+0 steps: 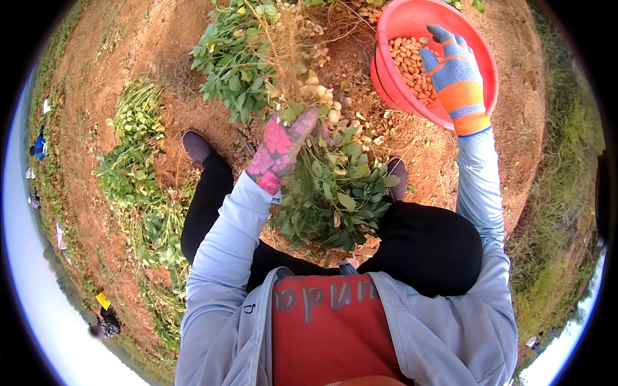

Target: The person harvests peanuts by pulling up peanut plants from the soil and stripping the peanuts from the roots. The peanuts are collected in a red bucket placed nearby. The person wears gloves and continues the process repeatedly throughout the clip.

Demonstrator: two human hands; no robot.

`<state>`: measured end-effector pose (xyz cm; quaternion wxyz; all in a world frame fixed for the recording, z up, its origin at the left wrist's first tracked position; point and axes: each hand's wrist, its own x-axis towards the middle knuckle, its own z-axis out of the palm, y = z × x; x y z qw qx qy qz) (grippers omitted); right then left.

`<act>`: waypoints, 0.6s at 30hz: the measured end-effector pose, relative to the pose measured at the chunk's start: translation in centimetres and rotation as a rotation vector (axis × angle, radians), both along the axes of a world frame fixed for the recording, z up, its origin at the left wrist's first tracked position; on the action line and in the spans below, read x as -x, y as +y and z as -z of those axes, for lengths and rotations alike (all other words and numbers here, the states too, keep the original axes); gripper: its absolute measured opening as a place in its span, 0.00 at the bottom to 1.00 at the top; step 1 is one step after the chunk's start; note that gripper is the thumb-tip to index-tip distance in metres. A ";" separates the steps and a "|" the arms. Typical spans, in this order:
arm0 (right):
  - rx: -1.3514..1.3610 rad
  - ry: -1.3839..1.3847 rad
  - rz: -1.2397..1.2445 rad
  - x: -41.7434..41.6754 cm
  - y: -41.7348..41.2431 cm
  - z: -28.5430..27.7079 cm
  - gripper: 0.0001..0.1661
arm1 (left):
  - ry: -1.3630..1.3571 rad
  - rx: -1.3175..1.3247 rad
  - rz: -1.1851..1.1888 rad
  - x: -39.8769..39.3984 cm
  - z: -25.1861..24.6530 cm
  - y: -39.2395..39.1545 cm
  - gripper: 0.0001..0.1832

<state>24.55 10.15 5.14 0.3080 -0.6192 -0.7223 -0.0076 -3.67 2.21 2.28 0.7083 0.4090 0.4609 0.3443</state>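
Note:
My left hand point(280, 152), in a pink flowered glove, grips the stems of a pulled-up bunch of peanut plants point(333, 198). The leaves hang toward me between my legs, while the roots and pale peanut pods point(321, 94) point away, past my fingers. My right hand point(454, 72) wears a blue and orange knit glove with dark fingertips. It is held over a red plastic basin point(486, 53), fingers apart, and nothing shows in it; its palm is hidden. Shelled-looking or small tan peanuts point(410, 65) cover the basin's bottom.
Another heap of peanut plants point(231, 72) lies ahead, with roots toward the basin. A long row of pulled plants point(130, 159) runs along my left. My shoes point(197, 146) rest on reddish soil. Grass point(560, 144) borders the right side. People point(108, 323) are far off at left.

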 end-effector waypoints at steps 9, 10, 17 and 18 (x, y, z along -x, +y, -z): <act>0.681 0.630 -0.477 7.8 -3.9 0.0 0.21 | 0.078 -0.049 0.043 -0.6 0.0 -0.2 0.18; 0.851 0.715 -0.477 8.5 -4.2 -0.8 0.21 | 0.080 0.018 0.042 -0.6 0.1 -0.2 0.19; 0.759 0.501 -0.505 9.1 -4.1 0.0 0.19 | 0.298 -0.117 0.121 -0.1 0.0 -0.2 0.20; 0.772 0.550 -0.493 9.2 -4.4 0.2 0.19 | 0.258 -0.080 0.082 -0.2 0.3 -0.3 0.21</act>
